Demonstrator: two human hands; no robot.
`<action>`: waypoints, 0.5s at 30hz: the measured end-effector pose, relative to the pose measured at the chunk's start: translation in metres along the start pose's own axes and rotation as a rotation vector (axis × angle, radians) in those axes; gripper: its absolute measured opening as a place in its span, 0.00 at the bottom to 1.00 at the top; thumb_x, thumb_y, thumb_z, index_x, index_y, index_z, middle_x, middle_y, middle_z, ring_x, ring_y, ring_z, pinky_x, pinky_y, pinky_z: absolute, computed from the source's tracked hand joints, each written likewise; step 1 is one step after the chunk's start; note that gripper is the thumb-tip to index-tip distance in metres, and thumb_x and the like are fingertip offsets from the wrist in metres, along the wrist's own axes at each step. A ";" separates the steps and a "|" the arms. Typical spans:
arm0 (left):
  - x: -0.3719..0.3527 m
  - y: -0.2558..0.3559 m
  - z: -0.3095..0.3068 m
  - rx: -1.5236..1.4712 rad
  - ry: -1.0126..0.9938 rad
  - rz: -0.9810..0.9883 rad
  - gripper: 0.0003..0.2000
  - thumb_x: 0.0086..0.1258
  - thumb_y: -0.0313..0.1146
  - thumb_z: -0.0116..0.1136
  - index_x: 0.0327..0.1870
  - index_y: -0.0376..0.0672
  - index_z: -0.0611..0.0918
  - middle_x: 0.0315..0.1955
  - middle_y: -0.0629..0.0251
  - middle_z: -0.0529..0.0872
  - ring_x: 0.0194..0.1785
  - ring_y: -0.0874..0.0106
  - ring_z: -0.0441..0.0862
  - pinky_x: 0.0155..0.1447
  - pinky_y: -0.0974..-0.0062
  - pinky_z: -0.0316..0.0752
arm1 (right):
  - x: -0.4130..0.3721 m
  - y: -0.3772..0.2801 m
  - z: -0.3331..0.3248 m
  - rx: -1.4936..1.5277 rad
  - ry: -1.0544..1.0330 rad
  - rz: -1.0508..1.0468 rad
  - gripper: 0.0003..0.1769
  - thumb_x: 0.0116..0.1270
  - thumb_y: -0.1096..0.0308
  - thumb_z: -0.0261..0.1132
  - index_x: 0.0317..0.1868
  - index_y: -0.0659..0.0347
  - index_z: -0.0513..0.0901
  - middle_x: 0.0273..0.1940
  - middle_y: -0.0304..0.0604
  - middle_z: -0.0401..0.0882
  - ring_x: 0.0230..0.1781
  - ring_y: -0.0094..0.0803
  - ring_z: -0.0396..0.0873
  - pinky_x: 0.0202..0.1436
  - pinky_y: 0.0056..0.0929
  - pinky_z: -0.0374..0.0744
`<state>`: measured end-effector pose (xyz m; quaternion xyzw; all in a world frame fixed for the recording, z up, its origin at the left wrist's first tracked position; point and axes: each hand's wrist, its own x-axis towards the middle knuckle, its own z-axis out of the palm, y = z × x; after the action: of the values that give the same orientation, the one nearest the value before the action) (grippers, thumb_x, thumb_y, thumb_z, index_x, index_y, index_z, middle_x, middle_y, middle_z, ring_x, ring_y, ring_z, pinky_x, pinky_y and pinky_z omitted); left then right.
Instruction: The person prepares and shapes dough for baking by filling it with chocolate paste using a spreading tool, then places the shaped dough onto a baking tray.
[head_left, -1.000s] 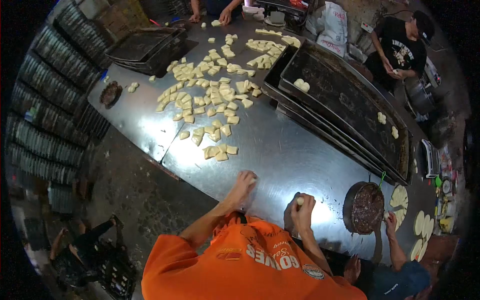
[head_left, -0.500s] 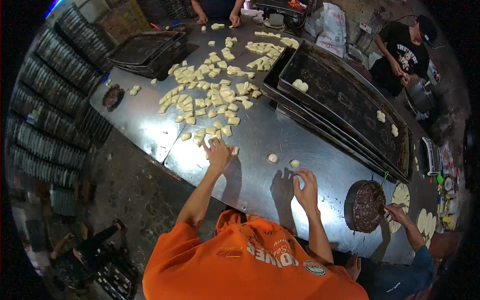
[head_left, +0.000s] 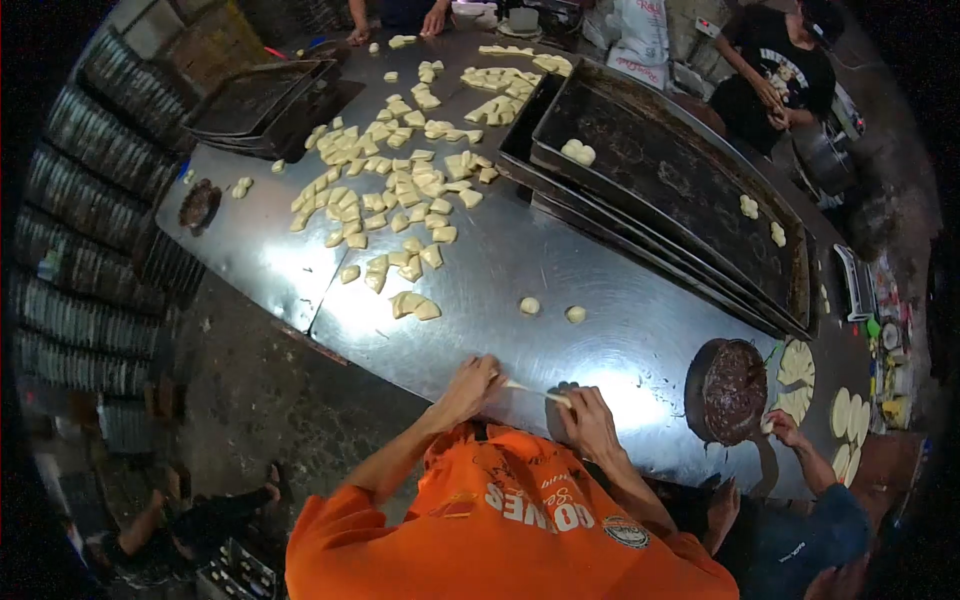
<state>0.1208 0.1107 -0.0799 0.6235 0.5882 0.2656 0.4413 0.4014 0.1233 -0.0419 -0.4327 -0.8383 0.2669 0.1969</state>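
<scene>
A thin strip of dough (head_left: pixel 535 391) is stretched between my two hands, low over the metal table's near edge. My left hand (head_left: pixel 475 388) is closed on its left end, and my right hand (head_left: pixel 588 420) has its fingers closed on the right end. Two round dough balls (head_left: pixel 529 306) lie beyond my hands. A short row of joined dough pieces (head_left: pixel 414 306) rests up and to the left, below a wide spread of cut dough pieces (head_left: pixel 410 185).
Stacked black trays (head_left: pixel 670 180) stand at the right, the top one bearing a few dough clusters. A bowl of brown filling (head_left: pixel 733 392) is at the lower right, beside a co-worker's hand (head_left: pixel 786 428). Other trays (head_left: pixel 258 100) sit far left. People stand across the table.
Both hands have drawn back towards my body. My left hand has left the dough pieces, and both hands now hold a stretched strip. The co-worker's hand at the bowl has moved slightly down.
</scene>
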 end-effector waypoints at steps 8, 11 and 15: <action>0.033 0.004 0.034 0.612 0.236 0.158 0.15 0.71 0.35 0.53 0.53 0.38 0.76 0.54 0.50 0.74 0.58 0.51 0.68 0.65 0.48 0.60 | 0.046 0.003 0.053 -0.131 0.163 -0.177 0.14 0.66 0.68 0.67 0.45 0.68 0.77 0.41 0.53 0.73 0.43 0.49 0.71 0.49 0.44 0.72; -0.001 -0.029 0.063 0.845 0.126 0.446 0.11 0.74 0.38 0.51 0.49 0.41 0.77 0.47 0.55 0.76 0.54 0.55 0.72 0.58 0.55 0.66 | 0.012 0.015 0.064 -0.125 0.044 -0.410 0.09 0.64 0.71 0.66 0.41 0.67 0.78 0.39 0.53 0.76 0.41 0.48 0.74 0.50 0.42 0.73; -0.013 -0.021 -0.007 0.918 0.101 0.353 0.12 0.75 0.37 0.49 0.49 0.40 0.77 0.48 0.52 0.76 0.53 0.54 0.72 0.58 0.56 0.67 | -0.002 0.038 0.033 -0.255 0.133 -0.314 0.08 0.64 0.73 0.66 0.41 0.65 0.79 0.40 0.49 0.76 0.42 0.49 0.74 0.49 0.43 0.74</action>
<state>0.1024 0.0985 -0.0920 0.8301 0.5505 0.0795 0.0404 0.4076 0.1302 -0.0910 -0.3349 -0.9076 0.0956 0.2345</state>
